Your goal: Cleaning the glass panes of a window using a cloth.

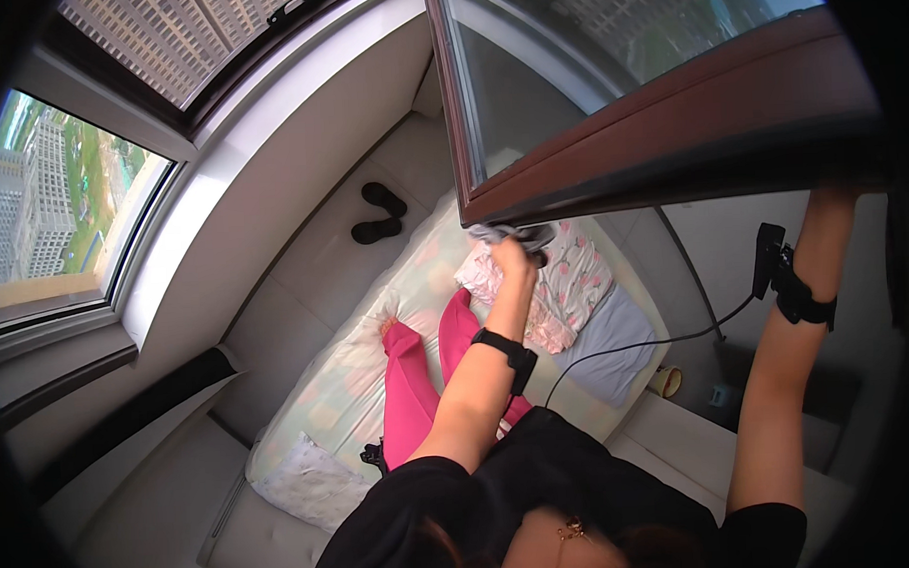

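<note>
An open window sash (659, 127) with a dark brown frame hangs in front of me at the upper right. My left hand (515, 254) is closed around a bunched grey cloth (503, 232), just under the sash's lower corner; motion blurs it, so I cannot tell if the cloth touches the frame. Further right, my right arm reaches up to the wide brown edge of the sash. Only the base of my right hand (834, 201) shows there, as the frame hides its fingers. Both wrists wear black bands, and a cable hangs from the right one.
Below me is a bed (328, 389) with a pale patterned sheet, a floral pillow (574, 270), a grey-blue pillow (612, 349) and a white pillow (306, 484). Dark slippers (377, 229) lie on the tiled floor. A fixed window (66, 207) stands at the left, above buildings.
</note>
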The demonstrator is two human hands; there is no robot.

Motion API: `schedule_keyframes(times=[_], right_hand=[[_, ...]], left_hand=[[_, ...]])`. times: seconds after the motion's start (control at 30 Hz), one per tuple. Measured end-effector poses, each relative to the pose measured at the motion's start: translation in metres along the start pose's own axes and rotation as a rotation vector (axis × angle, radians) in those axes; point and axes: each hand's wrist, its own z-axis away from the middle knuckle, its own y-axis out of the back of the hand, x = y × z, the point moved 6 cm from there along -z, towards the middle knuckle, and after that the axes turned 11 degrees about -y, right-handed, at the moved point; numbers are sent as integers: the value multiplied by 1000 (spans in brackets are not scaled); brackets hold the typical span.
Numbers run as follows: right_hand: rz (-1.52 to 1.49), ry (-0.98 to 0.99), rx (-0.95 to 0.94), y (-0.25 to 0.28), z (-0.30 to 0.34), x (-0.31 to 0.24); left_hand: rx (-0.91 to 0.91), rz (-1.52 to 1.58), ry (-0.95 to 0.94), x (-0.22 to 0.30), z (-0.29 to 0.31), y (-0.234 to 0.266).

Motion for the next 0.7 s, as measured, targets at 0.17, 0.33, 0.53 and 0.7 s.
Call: schedule_keyframes(times=[0.17,0.33,0.53,0.7], right_hand=[[-46,-33,9,-7,6,9],[-34,-35,18,2,-2,7],[-49,-55,8,8,2,16],[-88,-83,2,-2,11,28]], left_hand=[[149,167,-10,28,-65,46],[246,16,-222,38,-50,43],[-315,-686,-480,83,-40,-4],[-637,-519,-604,124,21,-51]])
